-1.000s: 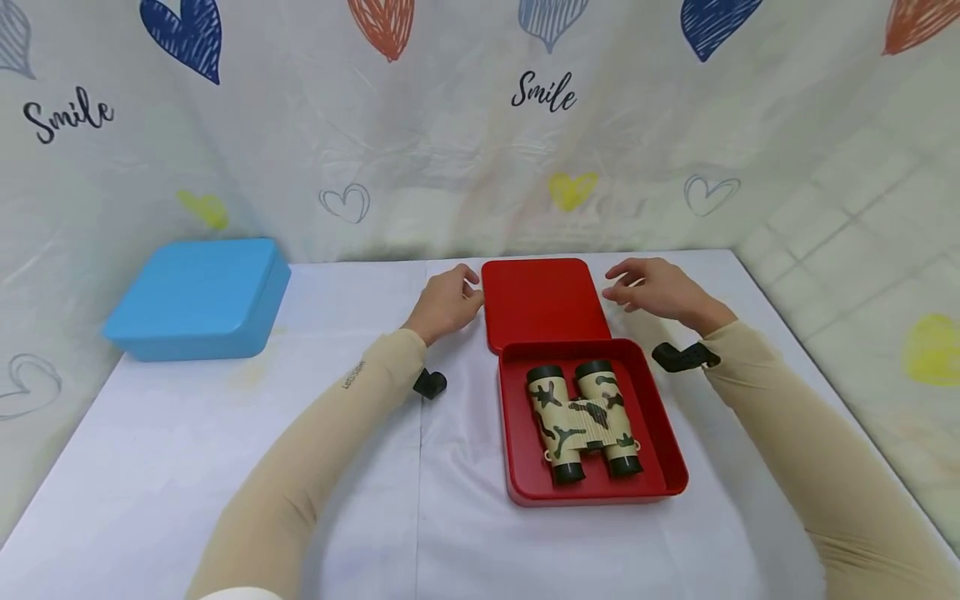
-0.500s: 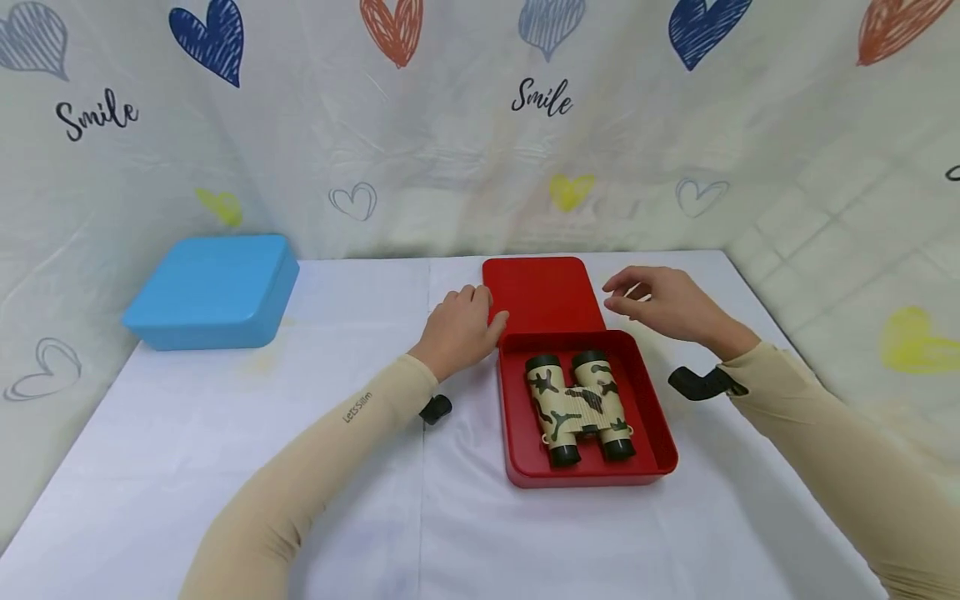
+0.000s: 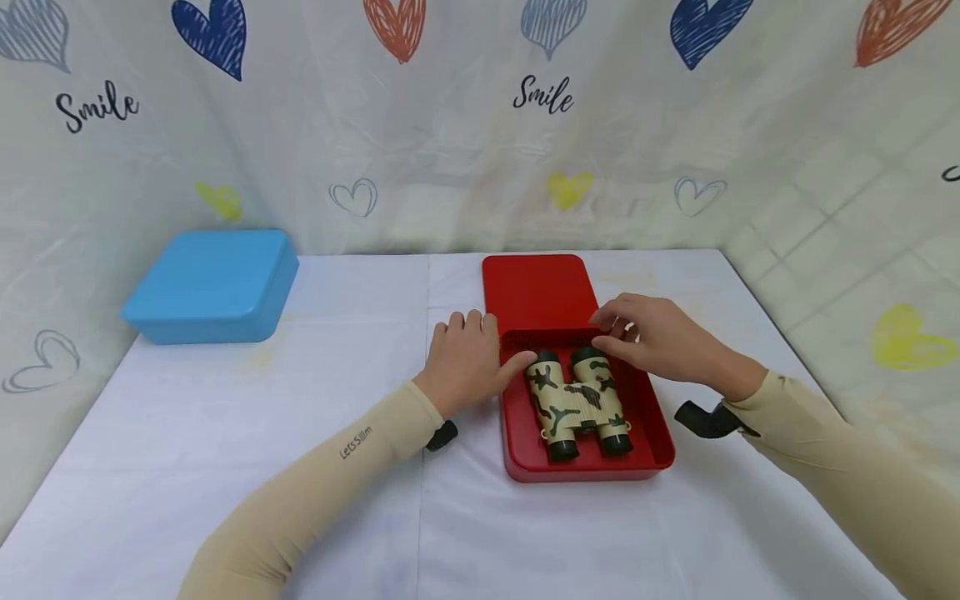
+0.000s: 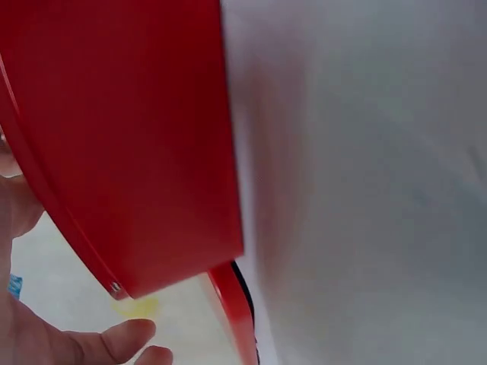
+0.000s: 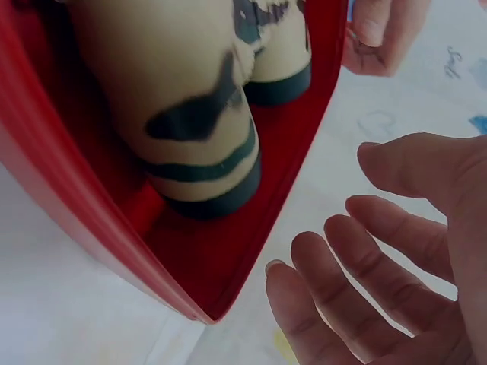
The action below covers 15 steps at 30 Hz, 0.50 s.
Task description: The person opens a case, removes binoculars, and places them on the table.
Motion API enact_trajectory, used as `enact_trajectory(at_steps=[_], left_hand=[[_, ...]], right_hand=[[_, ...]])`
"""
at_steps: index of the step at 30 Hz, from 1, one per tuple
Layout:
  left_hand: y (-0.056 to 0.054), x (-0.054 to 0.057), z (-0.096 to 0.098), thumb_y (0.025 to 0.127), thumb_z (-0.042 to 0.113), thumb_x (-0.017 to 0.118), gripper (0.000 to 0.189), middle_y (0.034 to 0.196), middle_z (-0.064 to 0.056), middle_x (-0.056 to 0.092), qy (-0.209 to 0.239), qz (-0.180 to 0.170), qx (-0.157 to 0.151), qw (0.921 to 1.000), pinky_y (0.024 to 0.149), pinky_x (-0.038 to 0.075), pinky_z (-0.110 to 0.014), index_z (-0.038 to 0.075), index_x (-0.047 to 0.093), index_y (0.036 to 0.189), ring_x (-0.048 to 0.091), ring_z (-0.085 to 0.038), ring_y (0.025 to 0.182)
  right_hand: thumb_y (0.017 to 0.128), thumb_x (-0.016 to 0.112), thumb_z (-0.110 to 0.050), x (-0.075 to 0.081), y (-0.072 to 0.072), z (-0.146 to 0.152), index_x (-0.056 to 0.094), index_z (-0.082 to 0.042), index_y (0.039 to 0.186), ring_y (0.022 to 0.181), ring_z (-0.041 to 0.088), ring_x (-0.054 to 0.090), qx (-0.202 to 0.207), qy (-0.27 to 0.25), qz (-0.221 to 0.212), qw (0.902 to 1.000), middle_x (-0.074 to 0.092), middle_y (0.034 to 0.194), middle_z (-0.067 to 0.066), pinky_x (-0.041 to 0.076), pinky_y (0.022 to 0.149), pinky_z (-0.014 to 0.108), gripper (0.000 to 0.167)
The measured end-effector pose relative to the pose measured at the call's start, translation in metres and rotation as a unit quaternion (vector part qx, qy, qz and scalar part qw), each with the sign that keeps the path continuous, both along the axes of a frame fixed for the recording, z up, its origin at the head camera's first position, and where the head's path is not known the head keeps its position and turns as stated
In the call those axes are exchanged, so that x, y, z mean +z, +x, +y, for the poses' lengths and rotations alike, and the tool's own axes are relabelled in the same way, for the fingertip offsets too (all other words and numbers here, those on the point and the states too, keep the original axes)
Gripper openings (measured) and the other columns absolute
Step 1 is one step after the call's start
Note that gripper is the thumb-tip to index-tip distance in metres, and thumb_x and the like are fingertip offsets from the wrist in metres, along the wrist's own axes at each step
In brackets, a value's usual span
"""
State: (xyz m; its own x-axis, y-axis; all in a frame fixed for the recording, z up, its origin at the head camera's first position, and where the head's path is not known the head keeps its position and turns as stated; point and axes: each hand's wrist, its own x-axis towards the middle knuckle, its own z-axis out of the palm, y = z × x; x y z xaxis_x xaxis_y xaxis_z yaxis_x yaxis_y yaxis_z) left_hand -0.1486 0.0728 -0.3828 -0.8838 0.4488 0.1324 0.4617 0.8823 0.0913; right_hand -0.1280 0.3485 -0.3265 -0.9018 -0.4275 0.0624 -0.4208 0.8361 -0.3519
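Camouflage binoculars [image 3: 577,408] with black ends lie in a red box [image 3: 517,467], whose red lid [image 3: 536,292] is laid back flat behind it. At the box's left rim is my left hand [image 3: 467,367], its thumb reaching over the rim beside the left barrel. My right hand [image 3: 663,337] hovers around the back right corner, fingers loosely bent near the right barrel. The right wrist view shows the right fingers [image 5: 316,266] spread and holding nothing, with the binoculars' barrel [image 5: 190,114] beyond. In the left wrist view the box's side [image 4: 129,144] stands near the left fingers [image 4: 122,338].
A closed blue box [image 3: 213,283] stands at the back left of the white cloth-covered table [image 3: 360,525]. Behind the table hangs a pale curtain [image 3: 450,142] with hearts and lettering. Black wrist mounts [image 3: 708,419] stick out below the sleeves.
Both hands have come nearer from beside the lid to the box's back corners, the left thumb now over the rim. The binoculars stay in place in the box; the view has shifted slightly.
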Motion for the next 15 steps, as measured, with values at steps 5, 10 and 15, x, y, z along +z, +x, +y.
enact_trajectory(at_steps=[5,10,15], left_hand=[[0.011,0.000,0.001,0.097,0.075,0.045,0.071,0.097,-0.012,0.062,0.004,-0.009,-0.003,0.9999,0.079,0.050,-0.041,0.005,0.058,0.105,0.059,-0.027,0.092],[0.019,-0.004,0.004,0.101,0.069,0.041,0.066,0.093,-0.012,0.061,0.003,-0.019,0.001,0.9998,0.079,0.049,-0.042,0.005,0.058,0.101,0.057,-0.025,0.088],[0.023,-0.004,0.006,0.104,0.062,0.041,0.059,0.090,-0.012,0.061,-0.003,0.000,-0.002,1.0000,0.077,0.049,-0.040,0.006,0.057,0.094,0.057,-0.025,0.085]], right_hand=[[0.091,0.079,-0.015,-0.006,0.013,-0.006,0.070,-0.007,0.116,0.086,0.013,0.064,0.023,0.022,0.026,0.9992,0.068,0.099,0.002,0.058,0.072,0.027,0.028],[0.090,0.080,-0.016,-0.014,0.026,-0.009,0.068,-0.006,0.122,0.092,0.018,0.066,0.044,0.036,0.043,0.9975,0.069,0.110,0.007,0.059,0.075,0.031,0.036],[0.089,0.081,-0.017,-0.020,0.036,-0.013,0.069,-0.009,0.122,0.098,0.016,0.065,0.071,0.050,0.062,0.9943,0.068,0.114,0.004,0.061,0.081,0.035,0.036]])
